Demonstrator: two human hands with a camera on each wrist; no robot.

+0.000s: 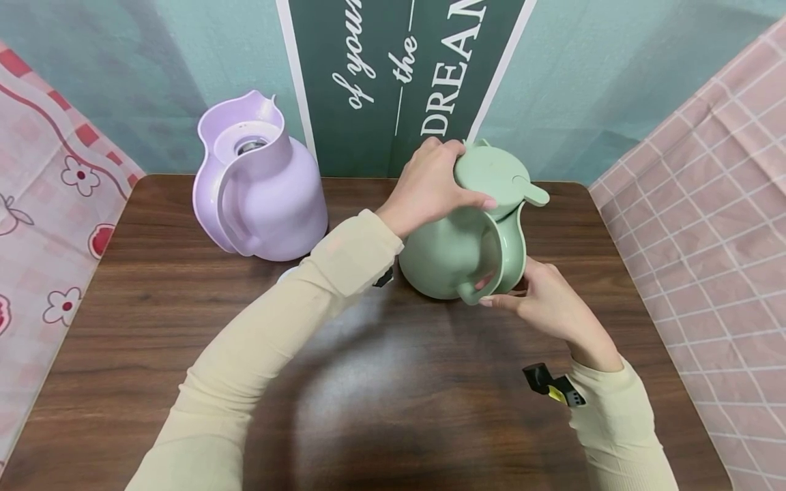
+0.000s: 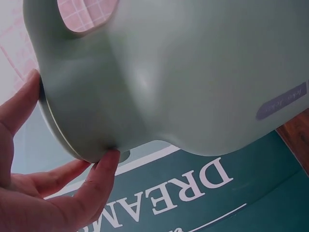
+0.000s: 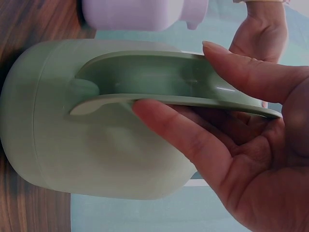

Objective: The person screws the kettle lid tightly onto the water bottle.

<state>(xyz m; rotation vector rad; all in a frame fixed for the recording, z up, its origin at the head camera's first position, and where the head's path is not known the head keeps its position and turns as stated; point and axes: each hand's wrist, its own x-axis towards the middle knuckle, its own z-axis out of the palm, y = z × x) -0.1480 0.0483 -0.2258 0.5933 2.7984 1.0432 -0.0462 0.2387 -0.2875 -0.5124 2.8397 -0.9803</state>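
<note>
A pale green thermos jug (image 1: 430,262) stands near the back of the table, its handle (image 1: 514,256) turned toward the front right. Its flat round lid (image 1: 494,176), with a protruding tab, sits on top. My left hand (image 1: 426,183) grips the jug's top at the lid, thumb at the front edge and fingers round the far side. Lower down, my right hand (image 1: 555,300) holds the handle. The right wrist view shows the thumb on one side of the handle (image 3: 140,77) and the fingers (image 3: 178,130) on the other.
A lilac thermos jug (image 1: 288,198) without a lid stands at the back left. Something white (image 1: 287,274) shows partly behind my left sleeve. Behind the wooden table (image 1: 381,409) hangs a teal cloth (image 1: 552,95), with a pink checked curtain (image 1: 718,204) to the right.
</note>
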